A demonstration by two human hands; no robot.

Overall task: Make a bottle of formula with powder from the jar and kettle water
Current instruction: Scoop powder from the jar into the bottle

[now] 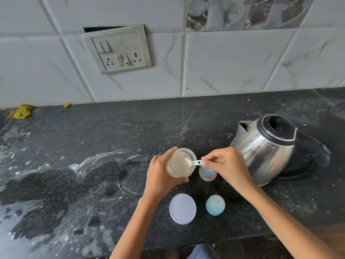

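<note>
My left hand (160,174) grips a clear plastic jar (180,163) of white powder and tilts it toward me. My right hand (225,167) pinches the handle of a small teal scoop (196,162), whose bowl sits in the powder at the jar's mouth. Just below the scoop stands the open baby bottle (207,173), clear with orange and blue prints, partly hidden by my right hand. The jar's white lid (183,208) lies flat near the counter's front edge. Beside it lies the bottle's blue cap (215,205). A steel kettle (265,146) with a black lid stands to the right.
The dark stone counter (130,131) carries white powder smears and ring marks at the left. A yellow cloth (20,111) lies at the far left by the tiled wall. A switch and socket panel (117,49) is set into the wall above.
</note>
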